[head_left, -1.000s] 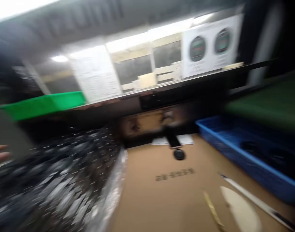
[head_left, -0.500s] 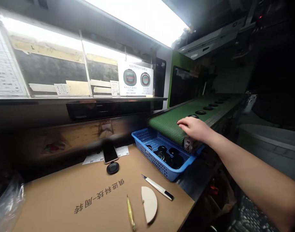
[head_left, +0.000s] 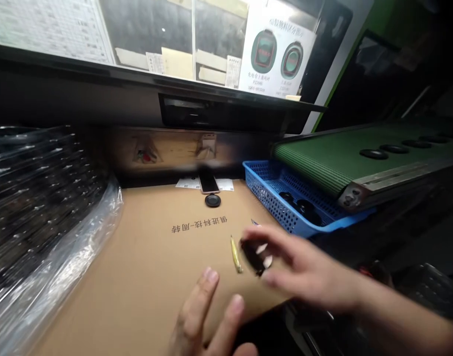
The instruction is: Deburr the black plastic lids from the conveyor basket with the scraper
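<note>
Between the thumb and fingers of my right hand (head_left: pixel 304 269) is a round black plastic part (head_left: pixel 253 257), tilted on edge above the cardboard and blurred by motion. My left hand (head_left: pixel 207 316) comes in at the bottom with its fingers apart and nothing in them. Just left of the held part lies a yellow pen-like tool (head_left: pixel 235 254). Under my right hand, the craft knife shows only its blade tip (head_left: pixel 255 222), and bits of the white half-disc show between the fingers. Another round black part (head_left: pixel 212 200) rests on the cardboard sheet (head_left: pixel 137 257) by a phone (head_left: pixel 208 183).
A blue basket (head_left: pixel 270 200) holding several black parts stands under the end of the green conveyor belt (head_left: pixel 322 153), which carries more black parts (head_left: pixel 374 154). At left is a plastic-wrapped stack of black trays (head_left: pixel 37 207). A shelf with a printed sign (head_left: pixel 278 54) hangs above.
My right hand has come from the belt back over the cardboard with a black part in it. My left hand has entered at the bottom. The view has swung left and down.
</note>
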{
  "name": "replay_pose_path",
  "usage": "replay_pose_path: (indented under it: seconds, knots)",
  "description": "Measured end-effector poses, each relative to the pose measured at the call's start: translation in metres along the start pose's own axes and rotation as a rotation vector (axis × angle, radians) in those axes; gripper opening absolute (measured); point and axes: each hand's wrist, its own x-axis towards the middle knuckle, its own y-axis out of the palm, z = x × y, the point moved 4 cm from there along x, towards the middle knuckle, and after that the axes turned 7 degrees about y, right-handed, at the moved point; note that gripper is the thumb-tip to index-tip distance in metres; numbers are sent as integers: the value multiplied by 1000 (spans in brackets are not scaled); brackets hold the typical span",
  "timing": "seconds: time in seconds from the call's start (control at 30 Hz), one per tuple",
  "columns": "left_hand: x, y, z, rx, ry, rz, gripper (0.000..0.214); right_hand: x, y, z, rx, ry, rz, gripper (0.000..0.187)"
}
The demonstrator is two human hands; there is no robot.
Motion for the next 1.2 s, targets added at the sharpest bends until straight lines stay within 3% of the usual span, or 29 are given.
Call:
replay_pose_path:
  seconds: [0.07,0.1,0.17,0.23,0.33,0.43,0.57,0.73,0.9,1.1,1.2]
  knots:
    - [0,5,-9,-79,-23,-81,76,-16,68,18,103,-20,139,70]
    - [-2,5,-11,-138,-68,-107,74,-21,91,23,135,-14,166,69]
    - [-9,1,-5,-331,-262,-114,68,-26,114,24,148,1,167,69]
    - [-18,-8,8,-647,-588,-82,57,-28,109,13,99,17,122,64]
    - [-24,-21,21,-1234,-1140,-101,49,-27,76,-24,-74,66,-42,44]
    - [-13,-32,22,-1625,-1395,-232,56,-26,53,-70,-275,134,-206,40]
    - [0,-31,16,-1801,-1426,-294,55,-32,61,-102,-441,131,-226,49]
    - [6,-15,7,-1835,-1430,-312,57,-42,66,-96,-521,29,-220,47]
    - [15,17,-2,-1813,-1429,-289,58,-41,63,-96,-513,-100,-116,47]
    - [38,63,-11,-1750,-1471,-164,61,-41,62,-93,-416,-195,-138,39]
    - [53,82,-15,-1738,-1477,-115,55,-37,56,-92,-345,-217,-101,45]
